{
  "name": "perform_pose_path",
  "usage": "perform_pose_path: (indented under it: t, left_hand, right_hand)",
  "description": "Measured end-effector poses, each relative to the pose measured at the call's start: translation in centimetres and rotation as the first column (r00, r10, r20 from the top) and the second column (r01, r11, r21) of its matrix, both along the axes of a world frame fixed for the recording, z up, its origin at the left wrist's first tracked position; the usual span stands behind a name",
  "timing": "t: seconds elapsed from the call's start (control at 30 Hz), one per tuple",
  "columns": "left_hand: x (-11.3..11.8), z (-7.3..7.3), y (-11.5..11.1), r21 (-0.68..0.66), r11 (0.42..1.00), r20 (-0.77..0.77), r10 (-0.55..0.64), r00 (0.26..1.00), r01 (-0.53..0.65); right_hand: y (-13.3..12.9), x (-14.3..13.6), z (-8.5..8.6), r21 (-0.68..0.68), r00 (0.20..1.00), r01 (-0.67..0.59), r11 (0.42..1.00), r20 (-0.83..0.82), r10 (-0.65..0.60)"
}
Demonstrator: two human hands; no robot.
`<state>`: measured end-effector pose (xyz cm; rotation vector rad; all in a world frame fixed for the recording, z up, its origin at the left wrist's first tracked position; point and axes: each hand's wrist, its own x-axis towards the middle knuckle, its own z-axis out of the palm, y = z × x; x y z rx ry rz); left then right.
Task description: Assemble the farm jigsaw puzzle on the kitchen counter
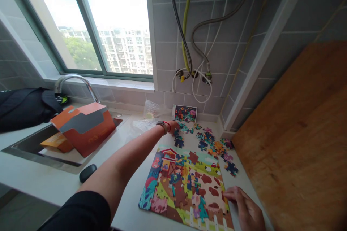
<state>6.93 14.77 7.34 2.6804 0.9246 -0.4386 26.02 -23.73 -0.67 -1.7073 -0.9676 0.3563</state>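
Observation:
My left hand [174, 127] reaches far forward over the white counter, to the jigsaw pieces [185, 128] by the picture card [184, 113]. Its fingers are small and partly hidden, so I cannot make out whether they grip a piece. On the wrist are a watch and a red band. Nearer to me lies a farm-scene puzzle board [214, 187] with a cow, a barn and a fence. Several loose dark and teal pieces [176, 178] rest on it. My right hand [245, 205] lies at the board's right edge, fingers loosely extended and fingertips touching the edge.
More loose pieces [217, 148] are scattered right of centre. Clear plastic packaging [151, 112] lies behind my left arm. An orange box [92, 130] stands over the sink [29, 158], near a black mouse-shaped object [88, 173] and a black bag [27, 108]. A wooden board [300, 126] leans at right.

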Motion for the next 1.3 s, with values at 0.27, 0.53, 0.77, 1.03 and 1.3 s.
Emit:
perform_pose_path:
  t: [0.27, 0.53, 0.77, 1.03, 1.3]
  left_hand:
    - [-1.6, 1.8, -0.9, -0.038, 0.990, 0.196, 0.143, 0.970, -0.138]
    - [-6.9, 0.4, -8.2, -0.335, 0.914, 0.637, 0.398, 0.660, -0.227]
    - [-10.1, -4.1, -12.8, -0.677, 0.724, 0.643, 0.669, 0.373, -0.131]
    - [-9.3, -5.4, -15.4, -0.827, 0.563, 0.540, 0.788, 0.296, 0.010]
    - [-9.1, -5.0, -16.6, -0.826, 0.561, 0.532, 0.748, 0.397, 0.050]
  right_hand:
    - [0.3, 0.9, 0.4, -0.031, 0.994, 0.051, 0.998, -0.100, -0.054]
    - [5.1, 0.0, 4.4, 0.023, 0.995, -0.073, 0.997, -0.072, 0.074]
    - [14.2, -4.7, 6.5, 0.008, 0.910, -0.414, 0.910, -0.004, 0.414]
    - [14.8, -7.9, 3.9, 0.030, 0.849, -0.528, 0.848, 0.008, 0.528]
    - [13.7, -8.2, 3.1, 0.053, 0.908, -0.410, 0.911, -0.074, 0.413]
